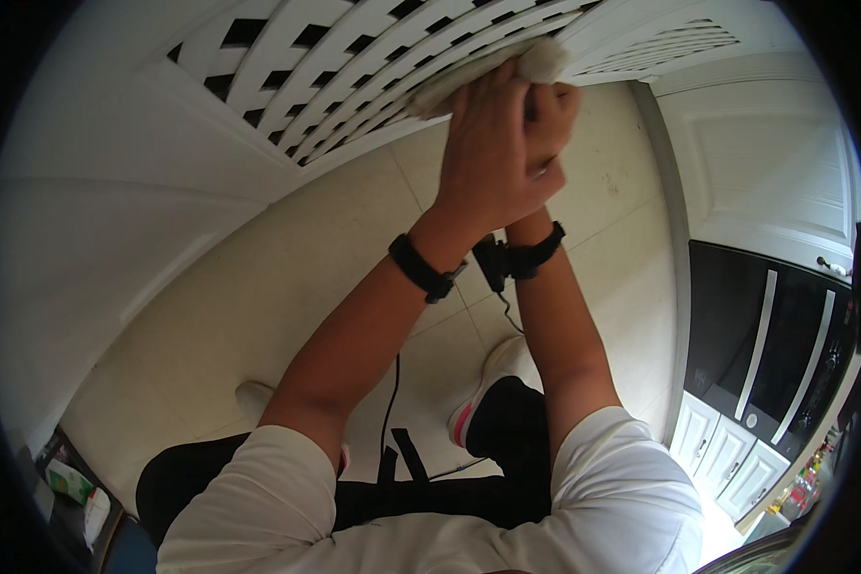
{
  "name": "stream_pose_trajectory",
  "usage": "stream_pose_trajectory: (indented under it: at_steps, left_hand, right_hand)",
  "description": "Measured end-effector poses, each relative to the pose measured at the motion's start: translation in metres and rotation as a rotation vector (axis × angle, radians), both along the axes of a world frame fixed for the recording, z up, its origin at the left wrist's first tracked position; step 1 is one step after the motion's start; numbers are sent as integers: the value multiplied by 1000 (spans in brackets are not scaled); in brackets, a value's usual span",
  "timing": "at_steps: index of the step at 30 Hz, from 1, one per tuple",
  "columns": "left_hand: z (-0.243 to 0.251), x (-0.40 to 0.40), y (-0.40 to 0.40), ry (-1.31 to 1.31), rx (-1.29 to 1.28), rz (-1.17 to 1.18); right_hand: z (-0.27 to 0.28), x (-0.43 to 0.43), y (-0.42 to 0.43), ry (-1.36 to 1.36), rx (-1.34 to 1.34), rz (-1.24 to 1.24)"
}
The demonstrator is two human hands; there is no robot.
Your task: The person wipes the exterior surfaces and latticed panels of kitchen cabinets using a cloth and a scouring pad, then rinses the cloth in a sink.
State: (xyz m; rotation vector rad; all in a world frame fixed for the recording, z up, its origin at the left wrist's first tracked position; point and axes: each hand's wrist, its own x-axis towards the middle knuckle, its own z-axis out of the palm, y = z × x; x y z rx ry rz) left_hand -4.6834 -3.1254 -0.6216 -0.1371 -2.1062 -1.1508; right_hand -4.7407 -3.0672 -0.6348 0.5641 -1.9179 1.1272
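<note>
An off-white cloth (543, 62) is bunched against the white lattice panel (344, 68) of a cabinet door, near the panel's lower right part. My left hand (484, 154) has its fingers on the cloth, with its back towards me. Close beside and partly behind it, my right hand (551, 125) is curled just under the bunched end of the cloth. The left hand hides part of the right palm and of the cloth between them. Black straps circle both wrists, and a small dark device sits by the right one.
Beige floor tiles (316, 251) lie below the cabinet. At right are a white cabinet door (760, 151) and a black built-in appliance (764, 337) with two long handles. A black cable (391, 402) hangs near my legs. Packets (79, 491) lie in a dark holder at lower left.
</note>
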Motion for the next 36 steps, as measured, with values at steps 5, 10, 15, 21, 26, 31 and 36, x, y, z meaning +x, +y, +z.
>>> stream_pose_trajectory:
  at_steps: [5,10,15,21,26,31,36]
  left_hand:
    - [-58,54,-27,-70,113,87]
    - [-46,62,-30,-76,-8,101]
    - [2,10,-30,101,-22,-108]
    - [-8,32,-37,-13,-3,-33]
    - [-66,81,-53,-121,101,124]
    - [-48,71,-51,-65,133,135]
    - [-3,20,-33,37,17,43]
  right_hand:
    - [-38,52,-28,-383,115,409]
    - [-54,57,-36,-330,60,251]
    - [-1,16,-28,18,-112,-71]
    - [-16,28,-33,-133,-89,79]
    - [-42,76,-56,-301,97,437]
    - [-51,69,-56,-227,21,330]
    - [-14,18,-22,-29,-66,70]
